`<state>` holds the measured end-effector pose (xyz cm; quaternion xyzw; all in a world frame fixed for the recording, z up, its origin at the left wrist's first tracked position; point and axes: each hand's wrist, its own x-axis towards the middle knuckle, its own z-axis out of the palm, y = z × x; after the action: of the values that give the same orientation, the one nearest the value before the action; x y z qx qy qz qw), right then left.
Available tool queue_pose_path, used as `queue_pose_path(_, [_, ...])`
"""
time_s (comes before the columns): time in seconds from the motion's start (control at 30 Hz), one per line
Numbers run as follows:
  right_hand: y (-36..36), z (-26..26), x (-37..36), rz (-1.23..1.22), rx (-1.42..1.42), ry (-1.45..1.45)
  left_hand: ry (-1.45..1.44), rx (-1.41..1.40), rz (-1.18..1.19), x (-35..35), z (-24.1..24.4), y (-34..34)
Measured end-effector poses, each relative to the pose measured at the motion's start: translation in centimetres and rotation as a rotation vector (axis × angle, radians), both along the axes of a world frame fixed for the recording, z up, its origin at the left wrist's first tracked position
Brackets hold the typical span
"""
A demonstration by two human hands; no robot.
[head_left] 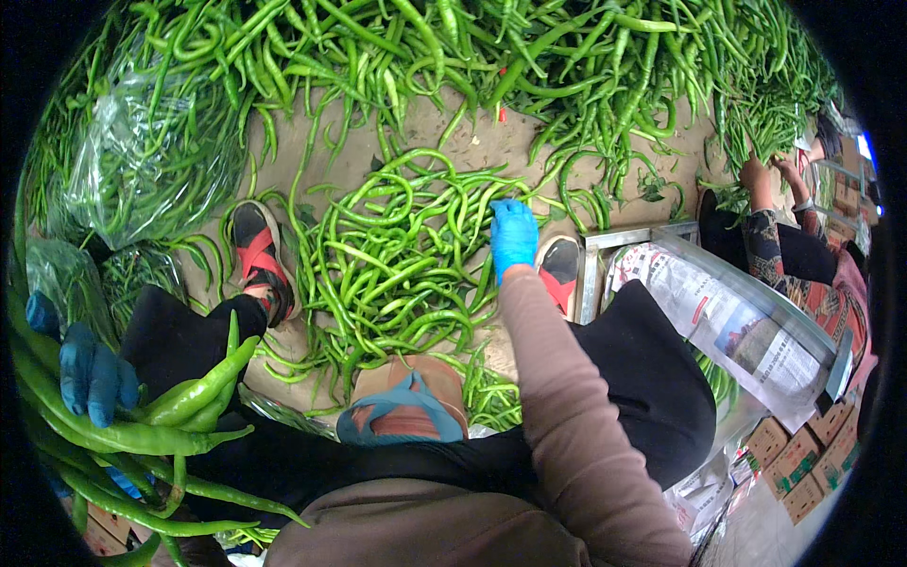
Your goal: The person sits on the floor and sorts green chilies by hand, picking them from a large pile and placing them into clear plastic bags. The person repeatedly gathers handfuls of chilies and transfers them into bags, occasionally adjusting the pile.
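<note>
Several long green chili peppers (191,404) are bunched in my left hand (96,372), raised close to the camera at the left. Its blue-gloved fingers curl over them; part of that hand is hidden by the peppers. My right hand (514,234), also in a blue glove, reaches down to the right side of a loose pile of green chili peppers (397,262) on the floor between my shoes. The fingertips touch the pile and point away from the camera. Whether they grip a pepper is hidden under the glove.
A large heap of green peppers (453,42) spans the far side. Clear plastic bags of peppers (156,156) stand left. At right, a metal-framed box (589,283) holds a newspaper-printed liner (737,333). Beyond it, a person's hands (757,173) handle peppers. Cardboard boxes (790,457) stand lower right.
</note>
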<state>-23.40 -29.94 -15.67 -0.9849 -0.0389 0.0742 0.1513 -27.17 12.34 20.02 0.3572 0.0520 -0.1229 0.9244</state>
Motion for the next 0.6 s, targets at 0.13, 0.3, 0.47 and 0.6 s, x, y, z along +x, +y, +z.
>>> queue_pose_path(0.13, [0.0,-0.6,2.1,0.5,-0.006,-0.118,0.006,-0.001,0.003,-0.4,0.0,0.6])
queue_pose_path(0.3, [0.2,-1.5,2.6,0.702,-0.073,-0.121,0.003,0.009,0.009,-1.0,0.0,0.5])
queue_pose_path(0.47, [0.5,-0.8,2.3,0.655,-0.245,-0.049,0.014,0.019,0.001,-1.6,0.7,0.2])
queue_pose_path(0.6, [0.5,1.0,2.9,0.677,-0.284,0.001,0.016,-0.004,-0.021,-1.5,0.5,0.1])
